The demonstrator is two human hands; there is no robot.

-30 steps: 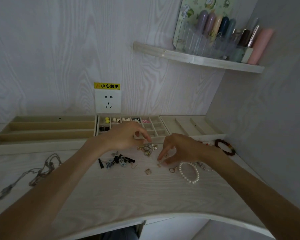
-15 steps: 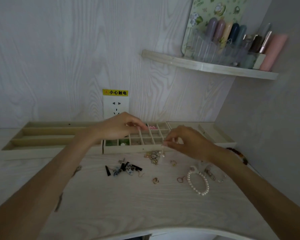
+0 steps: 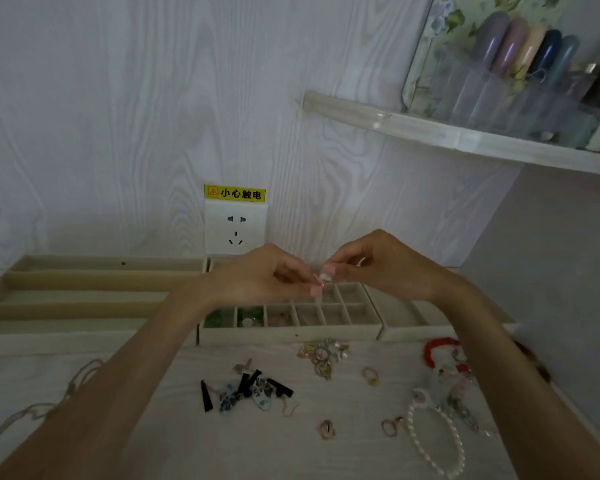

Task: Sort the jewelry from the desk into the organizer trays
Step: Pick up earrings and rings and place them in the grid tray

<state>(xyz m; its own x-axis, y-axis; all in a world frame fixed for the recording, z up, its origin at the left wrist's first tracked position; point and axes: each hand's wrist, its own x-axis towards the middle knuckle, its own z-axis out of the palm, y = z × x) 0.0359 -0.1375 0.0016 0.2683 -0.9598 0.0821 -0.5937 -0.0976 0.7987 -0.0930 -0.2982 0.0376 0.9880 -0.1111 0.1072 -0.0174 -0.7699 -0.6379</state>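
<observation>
My left hand (image 3: 267, 275) and my right hand (image 3: 385, 265) meet above the gridded organizer tray (image 3: 291, 332), both pinching one small pale earring (image 3: 325, 277) between their fingertips. On the desk below lie a tangle of gold earrings (image 3: 323, 356), black and blue earrings (image 3: 246, 389), small rings (image 3: 326, 429), a pearl bracelet (image 3: 433, 441) and a red bracelet (image 3: 437, 351). Some cells of the grid hold green pieces (image 3: 250, 315).
A long-slot tray (image 3: 84, 289) stands at the left, another tray (image 3: 409, 320) at the right. A chain necklace (image 3: 32, 410) lies at the desk's left. A wall socket (image 3: 235, 226) sits behind; a shelf (image 3: 465, 136) with bottles hangs at upper right.
Both hands rose from the desk to above the gridded tray. My right hand picked up a small earring, and my left hand came over to pinch it too.
</observation>
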